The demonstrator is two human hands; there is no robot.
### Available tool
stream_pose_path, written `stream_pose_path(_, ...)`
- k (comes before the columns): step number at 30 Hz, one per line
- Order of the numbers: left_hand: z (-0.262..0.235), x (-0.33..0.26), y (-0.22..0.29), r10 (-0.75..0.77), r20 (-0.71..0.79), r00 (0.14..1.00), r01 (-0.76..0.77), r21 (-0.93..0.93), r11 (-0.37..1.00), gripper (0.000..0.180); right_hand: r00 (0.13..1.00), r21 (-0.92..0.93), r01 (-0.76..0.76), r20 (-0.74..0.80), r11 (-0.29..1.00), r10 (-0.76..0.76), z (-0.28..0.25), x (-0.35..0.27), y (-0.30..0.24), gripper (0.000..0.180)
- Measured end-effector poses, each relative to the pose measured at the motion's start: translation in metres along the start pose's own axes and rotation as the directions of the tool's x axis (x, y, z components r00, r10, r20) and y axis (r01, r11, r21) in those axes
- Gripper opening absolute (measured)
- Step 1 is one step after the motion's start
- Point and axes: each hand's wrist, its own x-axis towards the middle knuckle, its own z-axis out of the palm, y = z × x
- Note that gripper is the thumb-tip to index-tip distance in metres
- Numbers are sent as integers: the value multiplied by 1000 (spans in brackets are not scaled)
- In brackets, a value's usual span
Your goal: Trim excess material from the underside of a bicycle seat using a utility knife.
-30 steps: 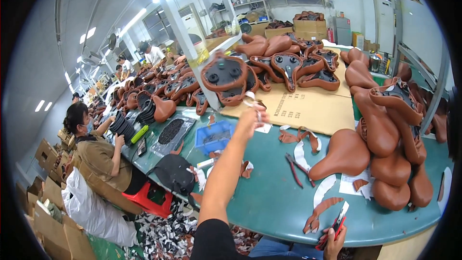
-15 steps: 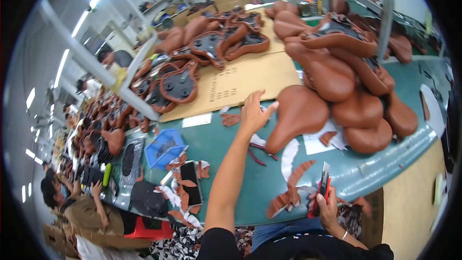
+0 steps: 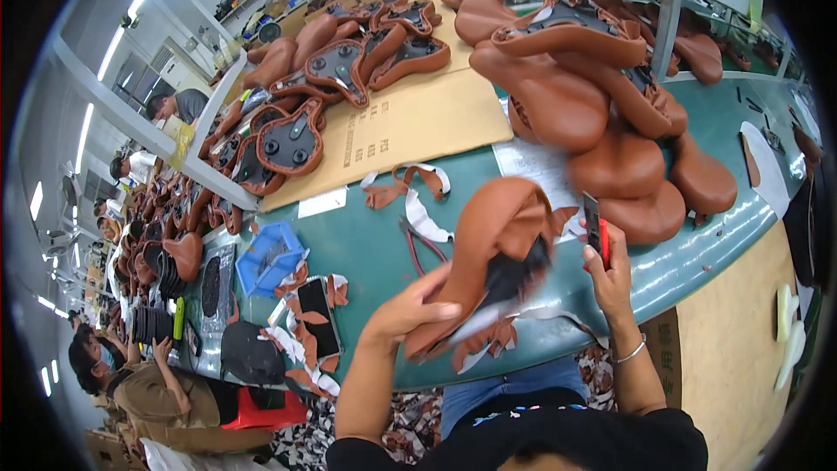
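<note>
A brown bicycle saddle (image 3: 482, 244) is tilted up over the near part of the green table, its dark underside partly showing and blurred. My left hand (image 3: 413, 303) grips it by the narrow end, thumb on top. To its right, my right hand (image 3: 610, 275) holds a red utility knife (image 3: 598, 228) upright, blade pointing away from me and apart from the saddle. Just behind the saddle lie red-handled pliers (image 3: 418, 249), partly covered. Brown and white trimmed scraps (image 3: 488, 342) lie below the saddle on the table.
More saddles (image 3: 623, 166) are piled at the right, others (image 3: 336, 65) upside down on a cardboard sheet (image 3: 418, 126). A blue tray (image 3: 270, 259), a phone (image 3: 316, 318) and scraps lie at the left. A co-worker (image 3: 144, 384) sits further left. A metal post (image 3: 670, 13) rises behind the pile.
My left hand, open and reaching forward before, has taken a saddle from beside the pile and brought it close. My right hand has lifted the knife further up the table.
</note>
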Motion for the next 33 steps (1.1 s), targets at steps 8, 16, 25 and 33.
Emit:
stream_pose_path(8,23,-67,-102,182,-331,926,-377,-837,396,79,825,81,-494,357,866,438,25,-63,10,28)
stream_pose_path(16,1,-51,-92,-112,-808,578,-88,-199,976,22,708,-169,-379,580,910,403,2,-63,-18,33)
stream_pose_path(25,62,22,-55,560,-310,768,166,941,293,33,774,-216,391,604,895,-192,7,-26,-38,50)
stream_pose_path(33,56,15,-61,445,-348,825,-9,779,627,31,486,-378,656,874,653,17,16,9,-63,55)
